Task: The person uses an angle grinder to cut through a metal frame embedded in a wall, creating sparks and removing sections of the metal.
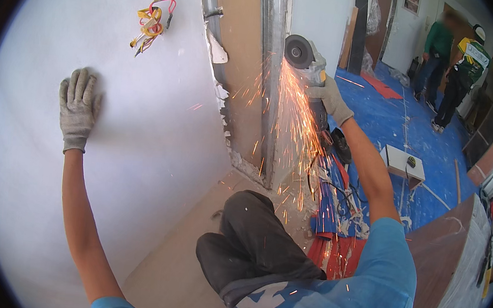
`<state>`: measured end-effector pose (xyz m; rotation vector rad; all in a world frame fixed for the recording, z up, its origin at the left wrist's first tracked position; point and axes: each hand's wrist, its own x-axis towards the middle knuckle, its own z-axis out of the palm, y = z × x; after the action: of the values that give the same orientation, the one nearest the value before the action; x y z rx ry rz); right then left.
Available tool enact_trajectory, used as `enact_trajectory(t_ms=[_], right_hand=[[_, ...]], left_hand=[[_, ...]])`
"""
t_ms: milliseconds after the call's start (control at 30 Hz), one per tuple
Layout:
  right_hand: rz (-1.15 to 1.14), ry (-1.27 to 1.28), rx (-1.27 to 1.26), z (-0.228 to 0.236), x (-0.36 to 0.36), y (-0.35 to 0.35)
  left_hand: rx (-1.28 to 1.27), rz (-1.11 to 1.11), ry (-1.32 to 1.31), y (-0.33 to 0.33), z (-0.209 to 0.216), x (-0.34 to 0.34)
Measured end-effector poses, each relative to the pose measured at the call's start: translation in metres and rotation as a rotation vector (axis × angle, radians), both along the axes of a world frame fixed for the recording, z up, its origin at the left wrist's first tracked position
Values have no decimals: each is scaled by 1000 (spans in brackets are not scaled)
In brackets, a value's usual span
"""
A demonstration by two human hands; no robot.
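My right hand (331, 98), in a grey work glove, grips an angle grinder (319, 111) held up at the door opening. Its dark disc (299, 52) meets the metal stud (271, 68) at the wall's edge, and a stream of orange sparks (297, 105) pours down toward the floor. Flat against the white wall (157, 105) at the left lies my left hand (78, 104), also gloved, fingers stretched out and holding nothing. Torn plasterboard edges (221, 93) run beside the stud. Above and right of my left hand, a bundle of yellow and red wires (150, 23) sticks out of the wall.
Blue sheeting (373, 115) covers the floor at the right. Crumpled blue and red sheets (337, 253), cables and debris lie beneath the sparks. A white box (401, 163) bears a tape measure (412, 161). Several people (463, 73) stand at the far right. A brown panel (440, 253) lies near right.
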<state>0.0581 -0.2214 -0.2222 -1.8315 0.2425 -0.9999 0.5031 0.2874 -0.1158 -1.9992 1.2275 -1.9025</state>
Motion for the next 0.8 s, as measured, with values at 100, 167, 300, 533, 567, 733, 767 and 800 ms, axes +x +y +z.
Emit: enact_trajectory(t_ms=[100, 167, 300, 533, 567, 733, 767, 800], right_hand=[[5, 14, -20, -3, -1, -3], [-18, 15, -33, -5, -1, -5], [-31, 75, 39, -8, -2, -11], [36, -20, -6, -12, 0, -6], [-19, -2, 34, -12, 0, -4], [-39, -10, -86, -11, 2, -1], [-61, -2, -81, -13, 1, -1], [-78, -5, -78, -14, 1, -1]], left_hand=[[0, 15, 7, 0, 1, -1], [0, 15, 8, 0, 1, -2], [2, 9, -3, 0, 0, -2], [-17, 61, 17, 1, 1, 1], [4, 41, 11, 1, 1, 2], [-28, 4, 12, 0, 0, 4], [-11, -10, -4, 0, 0, 4], [-11, -10, -3, 0, 0, 4]])
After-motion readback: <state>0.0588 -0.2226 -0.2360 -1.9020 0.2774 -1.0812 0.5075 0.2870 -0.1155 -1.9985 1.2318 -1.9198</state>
